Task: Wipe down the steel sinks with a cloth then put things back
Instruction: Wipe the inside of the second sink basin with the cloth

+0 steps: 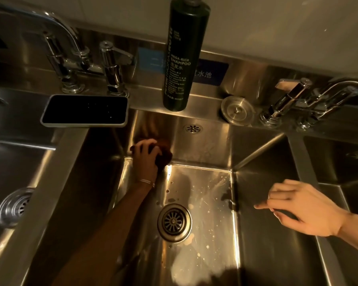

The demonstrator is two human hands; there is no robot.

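Two hands are over the middle sink (205,145). Your left hand (145,155) is curled round a dark cloth (165,156) and presses it against the back wall just above the floor, at about eleven o'clock from the drain strainer (174,222). A thin bracelet (146,181) sits on that wrist. Your right hand (304,209) is at about three o'clock from the strainer, with its fingers loosely spread and holding nothing. It is close to the sink's right wall, but whether it touches the steel cannot be told from this view. Pale spots dot the sink floor round the strainer. On the back ledge a tall dark shampoo bottle (184,58) stands upright at twelve o'clock. A phone (85,110) lies flat with its dark face up at ten o'clock, on the corner between the middle sink and the left one. A round steel plug (237,111) rests at one o'clock, just beside the right tap (318,98). The left tap (70,58) stands behind the phone.
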